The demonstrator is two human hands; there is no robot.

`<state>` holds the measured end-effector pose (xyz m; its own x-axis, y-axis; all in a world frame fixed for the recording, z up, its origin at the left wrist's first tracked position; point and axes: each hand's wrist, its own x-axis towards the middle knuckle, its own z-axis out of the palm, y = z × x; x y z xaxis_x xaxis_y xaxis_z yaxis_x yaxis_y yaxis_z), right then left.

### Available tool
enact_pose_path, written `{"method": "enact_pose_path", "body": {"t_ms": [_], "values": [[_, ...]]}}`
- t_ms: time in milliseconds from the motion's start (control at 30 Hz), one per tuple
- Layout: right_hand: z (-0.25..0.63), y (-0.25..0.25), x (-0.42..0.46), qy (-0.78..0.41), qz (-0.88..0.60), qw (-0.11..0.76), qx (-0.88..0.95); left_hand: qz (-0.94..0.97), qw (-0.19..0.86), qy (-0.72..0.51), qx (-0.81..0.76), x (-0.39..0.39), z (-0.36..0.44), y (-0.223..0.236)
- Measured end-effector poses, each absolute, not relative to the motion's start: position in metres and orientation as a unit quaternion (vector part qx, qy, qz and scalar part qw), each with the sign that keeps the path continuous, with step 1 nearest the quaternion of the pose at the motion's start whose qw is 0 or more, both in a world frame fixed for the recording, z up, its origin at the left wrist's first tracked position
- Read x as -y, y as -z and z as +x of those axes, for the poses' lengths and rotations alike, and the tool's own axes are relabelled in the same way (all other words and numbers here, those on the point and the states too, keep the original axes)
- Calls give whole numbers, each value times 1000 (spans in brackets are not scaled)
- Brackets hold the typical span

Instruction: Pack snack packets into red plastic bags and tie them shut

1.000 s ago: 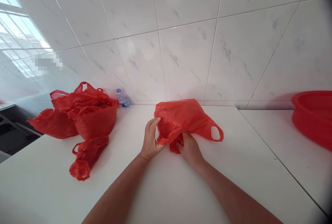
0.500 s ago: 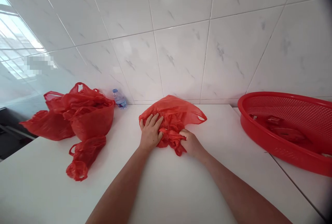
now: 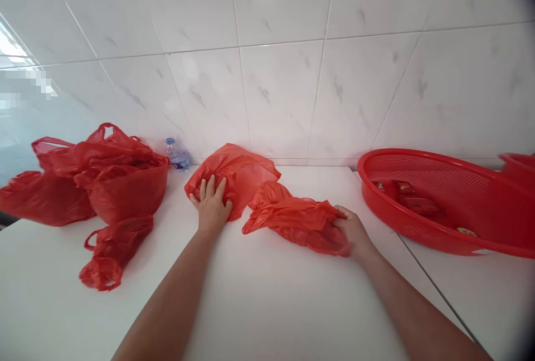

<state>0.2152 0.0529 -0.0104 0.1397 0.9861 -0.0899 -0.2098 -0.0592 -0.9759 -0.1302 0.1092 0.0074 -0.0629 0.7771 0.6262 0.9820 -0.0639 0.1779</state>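
My left hand lies with spread fingers on a crumpled red plastic bag, pressing it to the white table. Off to its right, my right hand grips the end of a second red plastic bag, fingers closed on the film. This second bag stretches out leftward from the hand, its loose end close in front of the first one. Folds hide whether the two bags still touch.
A heap of red plastic bags sits at the left, with a small bunched bag before it. A water bottle stands near the tiled wall. At the right is a red perforated basket holding small packets; a gap line crosses the table.
My right hand has drawn one bag rightward out of the bunch. My left hand stays on the other bag. The view has turned slightly right.
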Motion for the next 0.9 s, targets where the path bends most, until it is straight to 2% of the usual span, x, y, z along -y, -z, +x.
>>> {"method": "enact_pose_path", "body": {"t_ms": [100, 233, 367, 433, 533, 700, 767, 900], "values": [[230, 9, -43, -511, -509, 604, 338, -684, 188, 345, 615, -100, -122, -9], [232, 5, -41, -496, -507, 643, 289, -703, 270, 429, 498, -80, -100, -8], [224, 1, -44, -507, -491, 653, 273, -774, 295, 435, 353, -49, -59, -9], [220, -1, -44, -519, -485, 644, 284, -837, 259, 392, 280, -34, -35, -10], [217, -2, -41, -524, -484, 626, 314, -918, 148, 297, 215, -20, -4, -11], [218, 2, -40, -478, -497, 624, 368, -936, -52, 201, 284, -31, 21, -7], [219, 4, -40, -435, -511, 631, 389, -915, -81, 211, 333, -47, 27, -5], [217, 4, -35, -312, -544, 630, 458, -849, -56, 293, 436, -88, 39, 1]]}}
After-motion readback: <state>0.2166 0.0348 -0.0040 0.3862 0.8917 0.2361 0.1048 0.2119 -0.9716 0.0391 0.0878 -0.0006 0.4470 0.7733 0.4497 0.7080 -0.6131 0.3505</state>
